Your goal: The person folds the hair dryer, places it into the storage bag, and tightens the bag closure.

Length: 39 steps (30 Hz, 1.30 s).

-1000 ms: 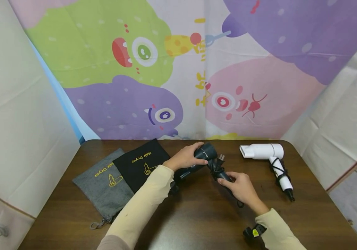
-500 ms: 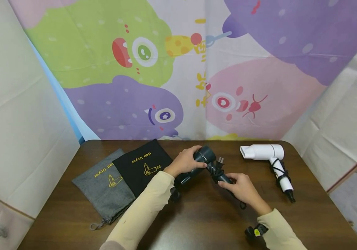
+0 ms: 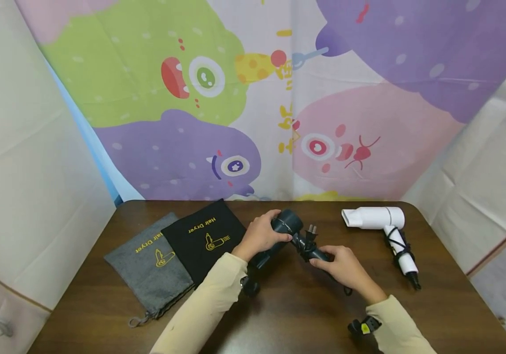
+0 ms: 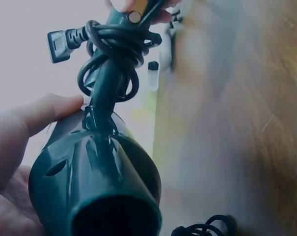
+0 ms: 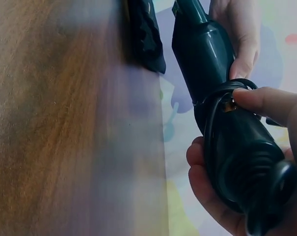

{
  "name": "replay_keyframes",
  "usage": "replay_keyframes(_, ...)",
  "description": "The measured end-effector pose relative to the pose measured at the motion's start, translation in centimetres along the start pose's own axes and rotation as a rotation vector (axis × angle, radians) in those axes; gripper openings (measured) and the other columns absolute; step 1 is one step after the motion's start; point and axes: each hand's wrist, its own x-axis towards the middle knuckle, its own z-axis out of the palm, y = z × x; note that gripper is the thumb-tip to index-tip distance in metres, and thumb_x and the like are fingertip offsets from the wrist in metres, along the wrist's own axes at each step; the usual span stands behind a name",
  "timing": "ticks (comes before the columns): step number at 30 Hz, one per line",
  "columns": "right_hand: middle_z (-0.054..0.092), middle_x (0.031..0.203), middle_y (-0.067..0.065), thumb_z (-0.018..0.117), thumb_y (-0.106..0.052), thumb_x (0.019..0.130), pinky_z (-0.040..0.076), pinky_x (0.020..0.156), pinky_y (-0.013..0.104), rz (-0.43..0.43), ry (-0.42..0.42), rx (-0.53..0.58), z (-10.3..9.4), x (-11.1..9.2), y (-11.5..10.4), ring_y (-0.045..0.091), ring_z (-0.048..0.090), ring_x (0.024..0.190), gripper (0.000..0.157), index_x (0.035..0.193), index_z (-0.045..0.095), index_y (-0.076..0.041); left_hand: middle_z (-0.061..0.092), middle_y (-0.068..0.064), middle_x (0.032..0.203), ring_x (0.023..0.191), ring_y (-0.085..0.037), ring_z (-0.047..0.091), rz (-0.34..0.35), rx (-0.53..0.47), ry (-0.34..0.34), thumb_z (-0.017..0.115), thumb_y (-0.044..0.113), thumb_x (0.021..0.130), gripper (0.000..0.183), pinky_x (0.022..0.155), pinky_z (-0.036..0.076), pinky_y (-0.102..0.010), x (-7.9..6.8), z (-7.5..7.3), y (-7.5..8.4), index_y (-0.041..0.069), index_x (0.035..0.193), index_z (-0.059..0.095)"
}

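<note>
Both hands hold a dark green hair dryer (image 3: 289, 222) above the middle of the table. My left hand (image 3: 260, 236) grips its barrel, the thumb near where the handle joins. In the left wrist view the flat nozzle (image 4: 116, 196) faces the camera. My right hand (image 3: 343, 265) holds the handle (image 5: 241, 128), thumb on top and fingers curled beneath. The dryer's black cord (image 4: 116, 46) is wound round the handle, and its plug (image 4: 60, 45) sticks out to the side.
A white hair dryer (image 3: 374, 218) with its cord wrapped lies at the right on the brown table (image 3: 288, 314). At the left a black drawstring bag (image 3: 204, 241) overlaps a grey one (image 3: 151, 270). A cartoon-print cloth (image 3: 270, 98) hangs behind.
Both hands keep their hold on the dark hair dryer. Its barrel end has dropped slightly and shifted a little left with my left hand. The bags and white dryer stay put.
</note>
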Motion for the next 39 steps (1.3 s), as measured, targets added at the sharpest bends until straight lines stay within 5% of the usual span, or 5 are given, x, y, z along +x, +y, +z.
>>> replay_keyframes(12, 0.072, 0.097, 0.011, 0.071, -0.032, 0.088, 0.046, 0.064, 0.027, -0.037, -0.025, -0.012, 0.1, -0.4, -1.2, 0.013, 0.056, 0.074, 0.044, 0.113, 0.068, 0.003, 0.061, -0.014, 0.131, 0.1, -0.03, 0.061, -0.065, -0.056, 0.033, 0.079, 0.037, 0.079, 0.076, 0.081, 0.052, -0.044, -2.0, -0.2, 0.2, 0.015, 0.143, 0.045)
replay_keyframes(24, 0.072, 0.104, 0.013, 0.071, -0.029, 0.088, 0.048, 0.071, 0.03, -0.036, -0.036, -0.003, 0.8, -0.6, -2.5, 0.015, 0.058, 0.08, 0.043, 0.114, 0.068, 0.003, 0.06, -0.015, 0.13, 0.101, -0.032, 0.061, -0.075, -0.064, 0.135, 0.081, 0.037, 0.077, 0.078, 0.079, 0.052, -0.045, -4.4, -0.8, -0.1, 0.015, 0.143, 0.045)
replay_keyframes(39, 0.072, 0.104, 0.012, 0.071, -0.026, 0.087, 0.048, 0.072, 0.031, -0.025, -0.039, 0.013, 2.0, -0.7, -3.2, 0.016, 0.058, 0.081, 0.039, 0.114, 0.068, 0.002, 0.055, -0.016, 0.129, 0.101, -0.031, 0.057, -0.103, -0.106, 0.144, 0.08, 0.036, 0.078, 0.079, 0.08, 0.051, -0.045, -6.6, -1.6, -0.7, 0.015, 0.143, 0.04)
